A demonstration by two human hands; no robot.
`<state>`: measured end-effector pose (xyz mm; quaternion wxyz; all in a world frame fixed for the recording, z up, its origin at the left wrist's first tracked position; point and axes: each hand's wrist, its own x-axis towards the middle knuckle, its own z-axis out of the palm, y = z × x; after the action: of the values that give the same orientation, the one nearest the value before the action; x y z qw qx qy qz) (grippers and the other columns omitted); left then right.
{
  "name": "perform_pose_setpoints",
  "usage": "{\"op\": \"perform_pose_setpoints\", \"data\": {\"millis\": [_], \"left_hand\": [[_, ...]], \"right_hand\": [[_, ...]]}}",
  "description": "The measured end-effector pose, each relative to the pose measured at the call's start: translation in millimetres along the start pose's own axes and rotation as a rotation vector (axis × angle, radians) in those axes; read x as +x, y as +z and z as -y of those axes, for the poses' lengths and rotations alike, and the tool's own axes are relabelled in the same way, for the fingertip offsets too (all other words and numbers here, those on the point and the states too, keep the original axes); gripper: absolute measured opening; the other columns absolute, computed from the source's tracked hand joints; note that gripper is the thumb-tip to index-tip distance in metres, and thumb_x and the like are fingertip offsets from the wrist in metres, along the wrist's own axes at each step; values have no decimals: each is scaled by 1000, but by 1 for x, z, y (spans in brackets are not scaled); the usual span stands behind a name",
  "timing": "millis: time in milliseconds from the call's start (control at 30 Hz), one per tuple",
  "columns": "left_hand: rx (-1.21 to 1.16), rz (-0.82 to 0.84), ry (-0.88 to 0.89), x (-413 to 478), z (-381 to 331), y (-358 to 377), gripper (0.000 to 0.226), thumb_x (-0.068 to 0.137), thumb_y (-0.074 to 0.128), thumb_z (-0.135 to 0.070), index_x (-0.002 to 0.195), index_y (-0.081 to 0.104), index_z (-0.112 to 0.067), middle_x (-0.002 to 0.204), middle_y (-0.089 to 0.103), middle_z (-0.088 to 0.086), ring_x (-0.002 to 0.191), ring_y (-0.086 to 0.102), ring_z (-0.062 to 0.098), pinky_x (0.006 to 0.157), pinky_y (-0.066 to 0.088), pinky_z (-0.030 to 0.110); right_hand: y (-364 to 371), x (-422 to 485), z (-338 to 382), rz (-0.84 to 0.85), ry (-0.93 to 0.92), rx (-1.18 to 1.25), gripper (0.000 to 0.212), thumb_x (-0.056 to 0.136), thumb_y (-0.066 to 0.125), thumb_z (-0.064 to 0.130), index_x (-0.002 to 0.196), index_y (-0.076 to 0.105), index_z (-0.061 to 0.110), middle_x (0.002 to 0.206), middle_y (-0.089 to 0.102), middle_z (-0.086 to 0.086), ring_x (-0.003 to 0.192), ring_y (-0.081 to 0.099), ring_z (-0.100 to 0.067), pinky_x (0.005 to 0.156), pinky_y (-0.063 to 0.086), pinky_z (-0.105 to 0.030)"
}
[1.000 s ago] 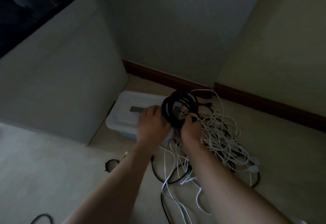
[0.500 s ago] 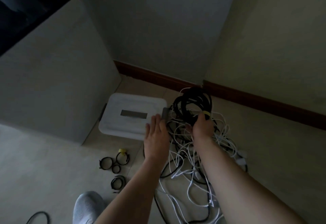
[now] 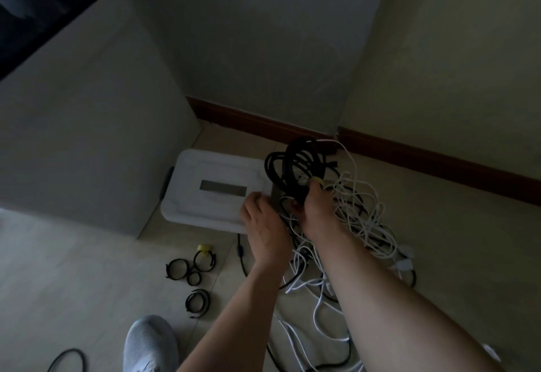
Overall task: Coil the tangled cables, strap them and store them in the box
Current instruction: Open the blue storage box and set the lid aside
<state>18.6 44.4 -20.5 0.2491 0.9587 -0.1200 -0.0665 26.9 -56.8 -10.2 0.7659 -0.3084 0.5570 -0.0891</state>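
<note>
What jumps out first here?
The black cable coil, held up by the right hand just right of the closed white box. Under it a white cable tangle sprawls over the floor, and the left hand touches the box's right edge.

Floor (image 3: pixel 73 269): box (image 3: pixel 187 196), tangled cables (image 3: pixel 360 219), 4 loops (image 3: pixel 189 304)

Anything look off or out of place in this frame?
Yes: a white cable strand loops over the black coil gripped by the right hand, so the coil seems snagged in the floor tangle. The box lid is shut.
</note>
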Motion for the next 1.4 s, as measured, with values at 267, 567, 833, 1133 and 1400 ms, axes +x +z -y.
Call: {"op": "perform_pose_setpoints", "data": {"millis": [267, 567, 833, 1133, 1400], "left_hand": [[-22, -20, -35, 3, -1, -3, 29, 97, 55, -18, 122, 54, -2, 142, 39, 11, 127, 34, 30, 93, 40, 29], [101, 47, 75, 11, 12, -11, 16, 86, 67, -18, 99, 74, -26, 138, 40, 5, 129, 32, 33, 84, 55, 39], [301, 10, 207, 57, 54, -62, 45, 85, 55, -14, 129, 58, -20, 143, 51, 4, 122, 49, 34, 93, 47, 46], [488, 284, 281, 113, 86, -92, 37, 95, 54, -19, 129, 41, -11, 124, 49, 11, 108, 48, 31, 76, 46, 40], [57, 202, 186, 125, 89, -148, 16, 90, 62, -9, 106, 58, -11, 101, 61, 10, 96, 57, 31, 81, 44, 38]], "right_hand": [[18, -4, -11, 83, 10, -154, 37, 99, 49, 25, 123, 61, -1, 114, 69, -25, 101, 68, -39, 94, 56, -54], [12, -2, -11, -101, -294, -297, 35, 101, 49, 24, 126, 57, 0, 111, 66, -16, 97, 65, -32, 85, 54, -43], [30, -14, -10, 74, -95, -5, 31, 100, 50, 22, 122, 55, 1, 88, 63, -10, 70, 60, -21, 56, 46, -28], [39, -19, -12, 62, -66, 28, 22, 101, 45, 18, 110, 58, 3, 89, 60, -14, 65, 54, -20, 56, 42, -29], [36, -36, 22, 42, -105, 51, 24, 100, 47, 24, 116, 58, 9, 104, 64, -15, 73, 57, -20, 57, 46, -27]]}}
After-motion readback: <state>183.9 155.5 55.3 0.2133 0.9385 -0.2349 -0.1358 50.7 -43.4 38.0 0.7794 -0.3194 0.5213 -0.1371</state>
